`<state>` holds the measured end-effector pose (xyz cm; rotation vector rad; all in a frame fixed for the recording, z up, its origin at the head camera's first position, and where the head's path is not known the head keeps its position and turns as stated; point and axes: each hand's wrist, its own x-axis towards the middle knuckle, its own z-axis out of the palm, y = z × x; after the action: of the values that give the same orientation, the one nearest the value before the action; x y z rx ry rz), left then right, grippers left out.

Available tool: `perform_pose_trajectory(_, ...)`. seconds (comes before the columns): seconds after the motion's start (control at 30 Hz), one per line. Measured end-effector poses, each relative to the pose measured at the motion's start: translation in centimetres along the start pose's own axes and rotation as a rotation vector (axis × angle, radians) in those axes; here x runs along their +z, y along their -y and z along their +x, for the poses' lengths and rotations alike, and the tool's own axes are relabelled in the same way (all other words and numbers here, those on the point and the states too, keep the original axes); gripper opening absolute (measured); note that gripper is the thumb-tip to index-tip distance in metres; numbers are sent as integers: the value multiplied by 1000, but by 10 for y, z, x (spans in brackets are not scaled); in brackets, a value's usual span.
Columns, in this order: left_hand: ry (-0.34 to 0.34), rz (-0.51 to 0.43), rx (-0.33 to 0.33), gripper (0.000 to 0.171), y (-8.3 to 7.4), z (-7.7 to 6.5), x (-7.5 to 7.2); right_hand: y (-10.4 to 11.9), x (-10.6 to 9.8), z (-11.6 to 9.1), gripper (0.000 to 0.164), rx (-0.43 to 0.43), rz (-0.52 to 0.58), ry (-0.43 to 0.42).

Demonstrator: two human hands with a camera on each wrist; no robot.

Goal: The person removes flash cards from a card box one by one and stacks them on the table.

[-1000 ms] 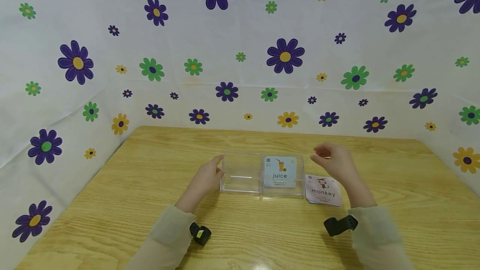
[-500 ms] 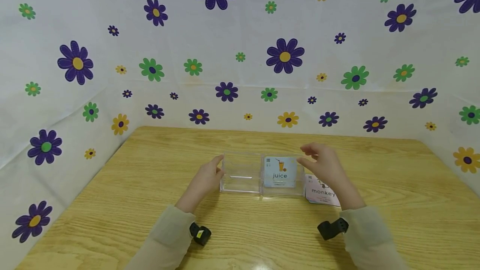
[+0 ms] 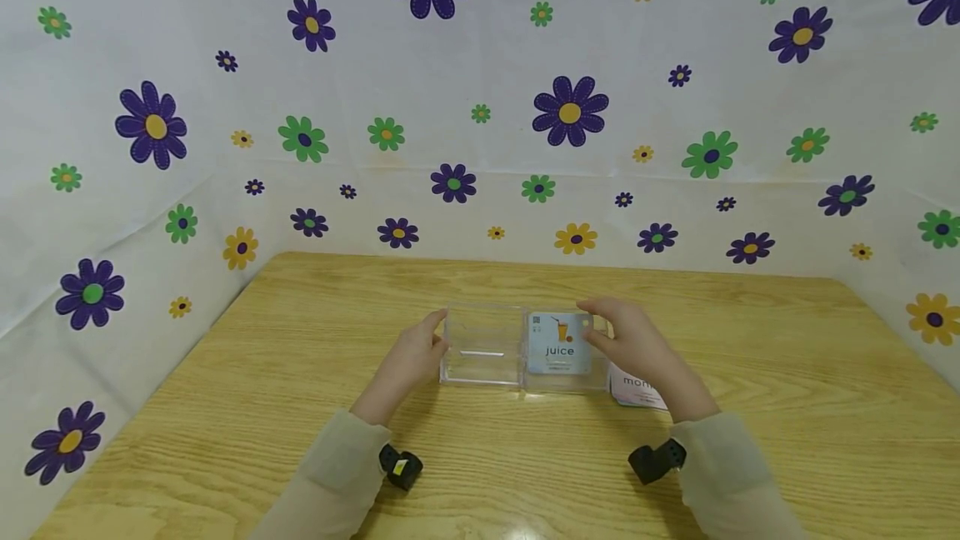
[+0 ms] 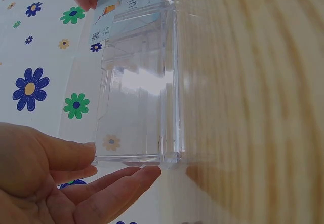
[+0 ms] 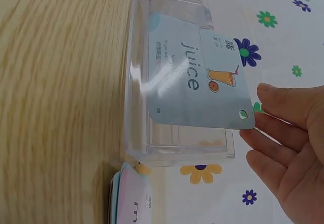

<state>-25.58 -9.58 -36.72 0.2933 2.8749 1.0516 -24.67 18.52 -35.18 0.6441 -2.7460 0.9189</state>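
Note:
A clear plastic box (image 3: 483, 369) with two compartments lies on the table. A light-blue card (image 5: 174, 77) printed "juice" leans in the right compartment, and its punched corner sticks out past the rim. My left hand (image 3: 408, 361) rests at the box's left end; in the left wrist view its thumb touches a corner and its nearly straight fingers lie along the end wall. My right hand (image 3: 633, 344) is at the juice card's upper right corner, with fingers behind the corner and thumb apart from the card. Just right of the box lies a pink card (image 3: 636, 392), partly hidden by my right hand.
Under the pink card, the edges of other cards (image 5: 114, 198) show. The wooden table (image 3: 480, 465) surrounds the box, and a white cloth (image 3: 480, 65) with printed flowers hangs behind it. Dark wrist cameras (image 3: 656, 461) sit on both wrists.
My right hand has moved left from above the pink card to the juice card's corner, covering part of the pink card. The left hand, box and juice card have stayed still.

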Motion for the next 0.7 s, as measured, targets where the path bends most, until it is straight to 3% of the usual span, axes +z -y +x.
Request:
perform_pose_trajectory(0.4, 8, 6, -8, 48, -1, -1, -1, 3, 1, 0, 27, 28, -1, 31)
perform_pose_trajectory(0.7, -8, 23, 14, 47, -1, -2, -1, 4, 1, 0, 17, 24, 13, 9)
